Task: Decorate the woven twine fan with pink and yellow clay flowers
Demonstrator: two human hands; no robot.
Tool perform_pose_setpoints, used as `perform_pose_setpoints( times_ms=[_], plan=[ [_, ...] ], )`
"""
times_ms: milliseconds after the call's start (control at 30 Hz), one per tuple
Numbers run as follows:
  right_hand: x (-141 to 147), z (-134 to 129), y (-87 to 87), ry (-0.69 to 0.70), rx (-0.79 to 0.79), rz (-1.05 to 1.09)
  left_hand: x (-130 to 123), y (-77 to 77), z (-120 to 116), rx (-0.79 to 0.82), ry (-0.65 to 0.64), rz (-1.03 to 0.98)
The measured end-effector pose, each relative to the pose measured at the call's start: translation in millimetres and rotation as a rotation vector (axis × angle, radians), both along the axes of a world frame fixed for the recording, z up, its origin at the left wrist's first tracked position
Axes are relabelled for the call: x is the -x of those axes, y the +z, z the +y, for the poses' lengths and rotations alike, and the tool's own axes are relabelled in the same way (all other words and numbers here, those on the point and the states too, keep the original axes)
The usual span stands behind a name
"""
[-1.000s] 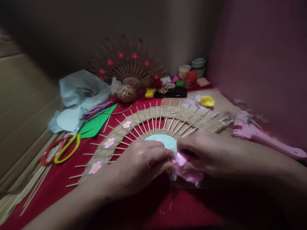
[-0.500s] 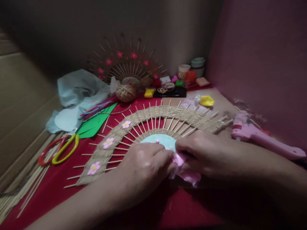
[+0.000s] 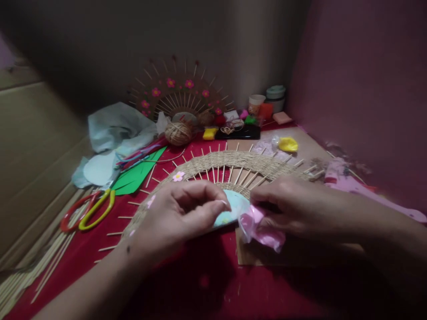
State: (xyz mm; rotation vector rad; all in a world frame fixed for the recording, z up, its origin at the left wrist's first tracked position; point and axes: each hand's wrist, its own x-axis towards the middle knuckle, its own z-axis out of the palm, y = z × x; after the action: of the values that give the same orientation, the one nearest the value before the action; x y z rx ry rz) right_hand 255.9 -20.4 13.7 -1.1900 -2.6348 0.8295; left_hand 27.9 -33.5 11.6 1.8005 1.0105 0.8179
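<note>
My right hand (image 3: 280, 209) is closed on a plastic packet of pink modelling clay (image 3: 267, 238), which bulges out below the fingers. The fingertips of my left hand (image 3: 196, 206) are pinched together; a tiny pale spot shows there, too small to tell whether it is clay or a nail. Beneath both hands lies a woven half-round fan (image 3: 220, 161) of thin sticks and natural cord, with a pale blue half-disc (image 3: 235, 202) at its centre. A pink clay flower (image 3: 178, 176) sits on the woven band; my left hand partly covers the other flowers.
Scissors (image 3: 96, 211), green sheets (image 3: 136, 178) and bundled sticks (image 3: 43, 255) lie at left. Behind stand a twine ball (image 3: 179, 132), a flowered fan (image 3: 180, 95) and a paper cup (image 3: 256, 104). Yellow clay (image 3: 288, 144) and a pink glue gun (image 3: 373, 191) are at right.
My left hand has come away from the pink clay packet, moving left and up with fingertips pinched. My right hand still holds the packet. The whole view has shifted slightly.
</note>
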Motion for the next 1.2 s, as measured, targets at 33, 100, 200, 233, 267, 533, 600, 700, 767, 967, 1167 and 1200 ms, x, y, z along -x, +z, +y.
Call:
perform_pose_setpoints(
  times_ms=[33, 100, 200, 233, 267, 533, 600, 700, 767, 967, 1167, 1200],
  plan=[
    [-0.2, 0.6, -0.4, -0.001, -0.001, -0.012, 2.5, -0.1, 2.5, 0.117, -0.004, -0.103],
    [0.2, 1.4, -1.3, 0.001, 0.008, -0.018, 4.8, -2.1, 6.7, 0.288, -0.045, -0.255],
    [1.8, 2.1, -1.8, 0.021, 0.014, 0.017, 2.9, -6.1, 10.2, 0.429, -0.081, -0.348],
    [2.3, 2.4, -1.9, 0.028, 0.013, 0.032, 1.6, -7.1, 10.5, 0.462, -0.08, -0.361],
    [2.5, 2.8, -1.9, 0.036, 0.016, 0.042, 0.4, -7.9, 10.6, 0.493, -0.075, -0.37],
    [1.6, 5.4, -2.2, 0.022, 0.039, 0.01, -3.9, -11.7, 12.8, 0.449, -0.126, -0.476],
    [1.1, 4.9, -2.2, 0.025, 0.044, 0.006, -4.5, -11.2, 13.9, 0.479, -0.149, -0.518],
    [0.6, 4.9, -2.6, 0.035, 0.054, 0.019, -4.4, -9.1, 14.4, 0.522, -0.215, -0.601],
    [0.7, 5.5, -3.0, 0.035, 0.052, 0.023, -3.4, -7.9, 14.4, 0.535, -0.254, -0.631],
    [0.4, 6.4, -3.4, 0.027, 0.044, 0.012, 0.2, -9.5, 14.1, 0.479, -0.196, -0.559],
    [-0.1, 4.8, -3.9, 0.036, 0.04, 0.007, -1.7, -9.1, 15.8, 0.539, -0.298, -0.603],
    [0.2, 5.1, -3.7, 0.034, 0.035, 0.008, -1.8, -8.9, 16.3, 0.545, -0.313, -0.609]
  ],
)
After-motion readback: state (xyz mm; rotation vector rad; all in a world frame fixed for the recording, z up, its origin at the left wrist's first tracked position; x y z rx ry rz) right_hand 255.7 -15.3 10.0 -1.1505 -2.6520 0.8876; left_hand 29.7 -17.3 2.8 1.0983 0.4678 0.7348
